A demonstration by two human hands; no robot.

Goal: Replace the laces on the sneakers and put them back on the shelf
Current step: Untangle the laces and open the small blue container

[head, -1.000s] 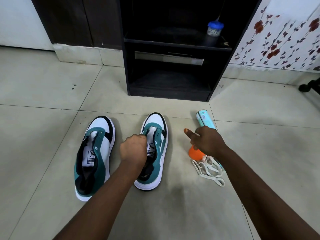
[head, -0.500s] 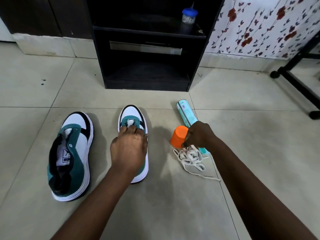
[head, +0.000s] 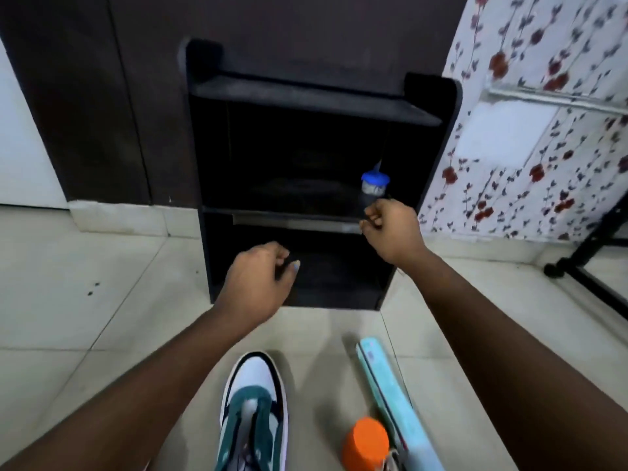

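One white, teal and black sneaker (head: 253, 413) lies on the floor at the bottom centre, toe toward the black shelf unit (head: 421, 137). Its eyelets look unlaced. The second sneaker is out of view. A sliver of white lace (head: 391, 459) shows at the bottom edge beside the orange cap. My left hand (head: 260, 278) hovers in front of the lowest shelf bay, fingers loosely curled, holding nothing. My right hand (head: 390, 229) is raised at the middle shelf edge, fingers curled into a fist with nothing visible in it.
A small blue-lidded jar (head: 374, 183) stands on the middle shelf just above my right hand. A light-blue spray can (head: 387, 392) and its orange cap (head: 367, 440) lie on the tiled floor right of the sneaker. A black stand leg (head: 577, 277) crosses the floor at right.
Both hands left the sneaker and the laces and rose toward the shelf. The view tilted up, so the left sneaker and most of the laces dropped out of frame.
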